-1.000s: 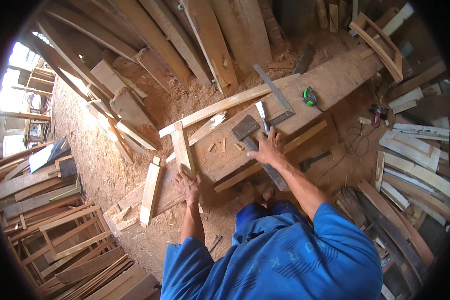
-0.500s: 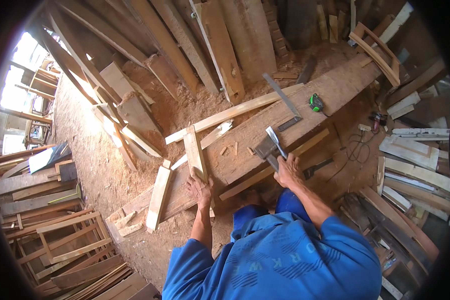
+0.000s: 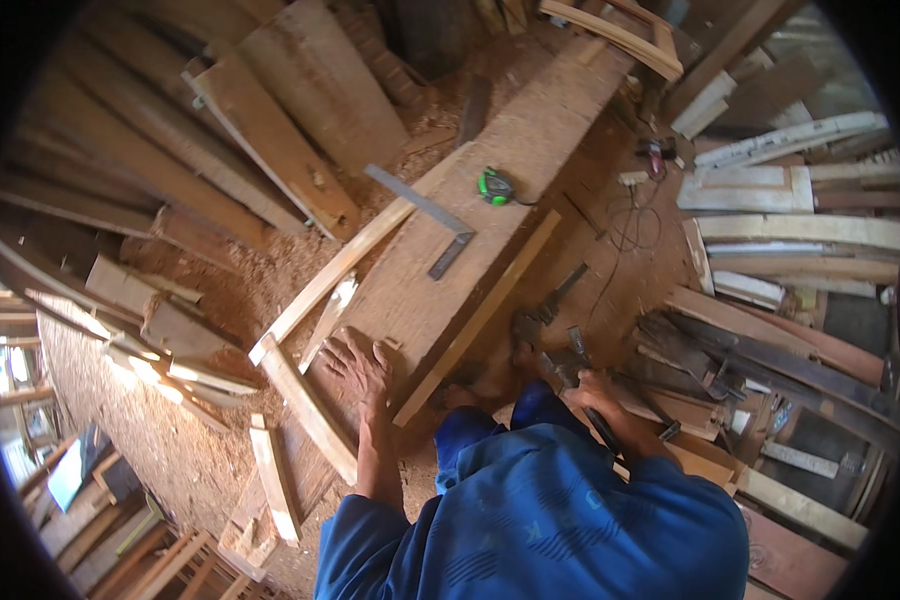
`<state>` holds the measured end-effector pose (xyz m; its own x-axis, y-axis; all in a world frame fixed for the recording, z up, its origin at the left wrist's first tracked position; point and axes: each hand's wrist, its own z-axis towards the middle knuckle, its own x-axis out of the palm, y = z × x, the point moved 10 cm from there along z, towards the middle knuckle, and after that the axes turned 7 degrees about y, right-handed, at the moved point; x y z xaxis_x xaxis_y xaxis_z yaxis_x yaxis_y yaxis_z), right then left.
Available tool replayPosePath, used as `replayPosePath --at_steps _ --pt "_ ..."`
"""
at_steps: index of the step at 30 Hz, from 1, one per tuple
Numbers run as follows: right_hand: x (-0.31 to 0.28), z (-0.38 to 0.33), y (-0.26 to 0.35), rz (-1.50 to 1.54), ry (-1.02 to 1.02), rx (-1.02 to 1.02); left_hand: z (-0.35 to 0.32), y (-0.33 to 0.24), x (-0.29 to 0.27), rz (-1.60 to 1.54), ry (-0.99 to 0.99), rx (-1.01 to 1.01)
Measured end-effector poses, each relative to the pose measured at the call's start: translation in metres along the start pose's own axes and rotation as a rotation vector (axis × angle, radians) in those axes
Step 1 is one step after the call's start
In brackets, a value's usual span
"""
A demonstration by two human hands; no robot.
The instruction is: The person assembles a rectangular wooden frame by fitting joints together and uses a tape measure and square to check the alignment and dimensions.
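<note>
My left hand [image 3: 358,372] lies on the broad wooden plank [image 3: 415,290], fingers spread and nothing in them. Just left of it, a short pale wood piece [image 3: 310,410] lies across the plank. A second short piece [image 3: 274,480] lies farther left. A long pale strip [image 3: 345,262] runs along the plank's far side. My right hand [image 3: 597,390] is low at my right, off the plank, closed around a dark hand tool [image 3: 607,432]; blur hides its exact kind. Farther along the plank are a metal try square [image 3: 425,212] and a green-and-black tape measure [image 3: 493,187].
Boards [image 3: 270,140] lean at the back, with sawdust below. A wooden frame [image 3: 620,38] rests at the plank's far end. Scrap timber [image 3: 800,232] is stacked at the right, where dark tools [image 3: 690,355] lie near my hand. A cord [image 3: 635,230] crosses the ground.
My left hand has let go of the short wood piece and now lies flat on the plank. My right hand has moved down and right, away from the plank, with tools. The view has turned rightward.
</note>
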<state>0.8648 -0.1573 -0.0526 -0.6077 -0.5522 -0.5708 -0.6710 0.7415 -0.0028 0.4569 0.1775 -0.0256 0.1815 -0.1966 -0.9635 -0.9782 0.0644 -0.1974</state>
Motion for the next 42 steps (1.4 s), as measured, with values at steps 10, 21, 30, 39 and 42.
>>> replayPosePath --at_steps 10,21,30,39,42 --pt "0.027 0.171 -0.107 0.18 0.097 0.159 -0.058 -0.214 0.012 -0.17 0.239 0.623" --pt "0.075 0.382 -0.169 0.256 0.066 0.077 0.051 -0.236 0.026 0.09 0.027 0.409" --pt "0.192 0.513 -0.217 0.439 -0.066 0.089 0.059 -0.251 0.037 0.401 0.001 0.41" --pt "0.02 0.388 -0.108 0.571 -0.393 -0.068 0.054 -0.236 0.045 0.098 0.013 0.388" --pt "-0.17 0.271 -0.031 0.869 -0.736 -0.321 0.051 -0.24 0.033 0.095 0.045 0.369"
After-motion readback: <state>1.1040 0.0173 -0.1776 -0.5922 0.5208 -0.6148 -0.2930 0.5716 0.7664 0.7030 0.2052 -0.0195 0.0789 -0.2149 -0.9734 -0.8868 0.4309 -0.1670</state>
